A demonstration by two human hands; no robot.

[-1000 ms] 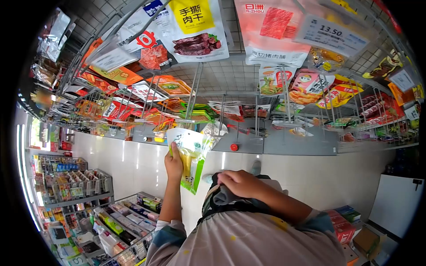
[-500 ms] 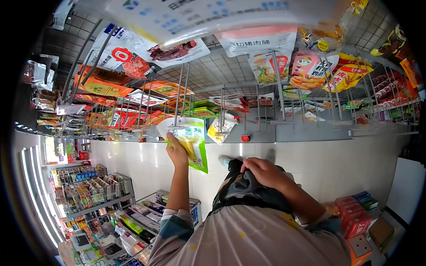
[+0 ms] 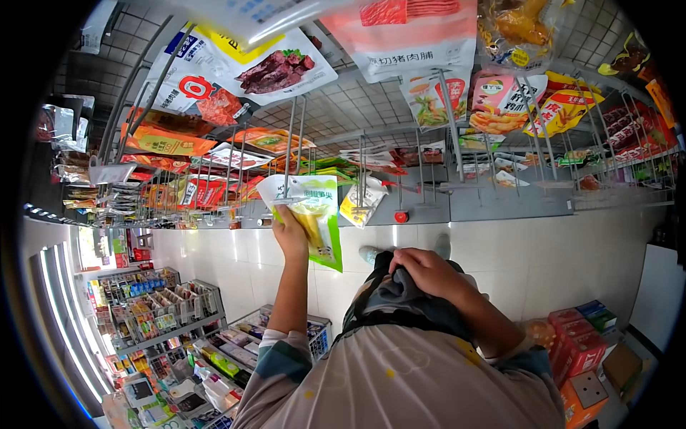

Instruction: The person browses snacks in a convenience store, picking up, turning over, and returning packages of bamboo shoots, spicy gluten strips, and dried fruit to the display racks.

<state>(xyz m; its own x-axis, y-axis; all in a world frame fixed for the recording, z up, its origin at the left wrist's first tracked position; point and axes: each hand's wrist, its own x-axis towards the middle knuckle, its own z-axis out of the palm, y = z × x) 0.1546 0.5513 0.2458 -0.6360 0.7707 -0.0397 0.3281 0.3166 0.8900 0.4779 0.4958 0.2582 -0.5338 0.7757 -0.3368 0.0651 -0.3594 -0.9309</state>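
My left hand (image 3: 291, 236) is closed on the lower left edge of a white-and-green snack pouch (image 3: 321, 222) with yellow food pictured on it. The pouch's top overlaps the tip of a metal display hook (image 3: 289, 154); whether it hangs on it I cannot tell. Just right of it, a white-and-yellow packet (image 3: 363, 201) hangs low on the rack. Against my waist, my right hand (image 3: 429, 273) is closed over bunched dark grey cloth (image 3: 395, 287).
Hooks with meat-snack bags (image 3: 279, 71) and a pink-and-white pouch (image 3: 407, 43) fill the rack ahead. Stocked wire shelves (image 3: 168, 329) stand behind at left. Red boxes (image 3: 574, 343) sit on the tiled floor (image 3: 500, 250) at right.
The pouch in my left hand has shifted slightly right and up, and stands straighter. My view has tilted a little. My right hand stays at my waist.
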